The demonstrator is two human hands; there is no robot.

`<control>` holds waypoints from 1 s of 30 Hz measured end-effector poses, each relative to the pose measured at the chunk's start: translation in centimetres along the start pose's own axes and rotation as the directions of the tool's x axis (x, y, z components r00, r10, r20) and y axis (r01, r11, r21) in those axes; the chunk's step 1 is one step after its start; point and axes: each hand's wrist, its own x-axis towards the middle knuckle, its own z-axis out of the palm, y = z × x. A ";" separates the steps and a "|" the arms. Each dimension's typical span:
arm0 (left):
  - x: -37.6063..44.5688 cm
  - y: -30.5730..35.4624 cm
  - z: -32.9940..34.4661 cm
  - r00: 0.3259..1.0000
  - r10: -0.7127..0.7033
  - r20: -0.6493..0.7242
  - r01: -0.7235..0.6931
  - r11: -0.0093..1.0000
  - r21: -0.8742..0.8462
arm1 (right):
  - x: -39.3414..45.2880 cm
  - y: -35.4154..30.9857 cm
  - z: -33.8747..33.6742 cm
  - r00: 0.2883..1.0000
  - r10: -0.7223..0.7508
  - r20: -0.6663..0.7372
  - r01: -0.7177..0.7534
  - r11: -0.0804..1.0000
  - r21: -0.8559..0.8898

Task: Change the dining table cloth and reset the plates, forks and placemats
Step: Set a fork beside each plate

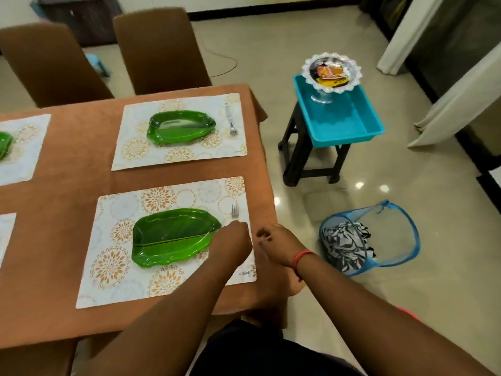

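Cloth: brown cloth (pixel 67 164) already covers the bench.
Near setting: placemat (pixel 113 267), green plate (pixel 173 237) laid.
Left hand (pixel 233 240): pinching fork (pixel 234 211) beside that plate.
Right hand (pixel 276 240): loosely curled, holding nothing.
Remaining: apparently final fork adjustment.

Set tabletop with a stool and basket to its right.
On the tabletop (pixel 67 164) lay two placemats, the near placemat (pixel 168 283) in front of the far placemat (pixel 184 156), each carrying a plate with a fork to its right: near plate (pixel 173 237), near fork (pixel 234 211), far plate (pixel 180 126), far fork (pixel 230 119). Two chairs (pixel 160 50) stood behind. On the floor to the right, a stool (pixel 295 153) bore a tray (pixel 349 123); a basket (pixel 371 240) sat nearer.
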 end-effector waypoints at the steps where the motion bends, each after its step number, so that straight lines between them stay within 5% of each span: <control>1: -0.3 1.2 0.3 0.998 0.064 -0.013 -0.064 0.998 0.015 | -1.1 1.3 -0.7 0.999 0.019 -0.040 -0.019 1.000 0.015; 9: -5.4 13.2 4.4 0.850 0.523 -0.065 -0.504 0.843 0.189 | -13.2 14.8 -5.1 0.932 0.129 -0.340 -0.186 0.972 -0.142; 13: -10.2 19.3 7.2 0.833 0.553 -0.004 -0.538 0.812 0.227 | -22.0 20.8 -5.9 0.826 0.206 -0.524 -0.338 0.926 -0.169; 20: -16.8 27.8 11.7 0.745 0.663 0.068 -0.653 0.706 0.274 | -35.1 28.6 -1.8 0.685 0.388 -0.616 -0.540 0.838 -0.073; 30: -17.1 31.5 12.6 0.704 0.704 0.096 -0.697 0.659 0.284 | -37.6 32.7 -2.0 0.660 0.450 -0.602 -0.578 0.815 -0.024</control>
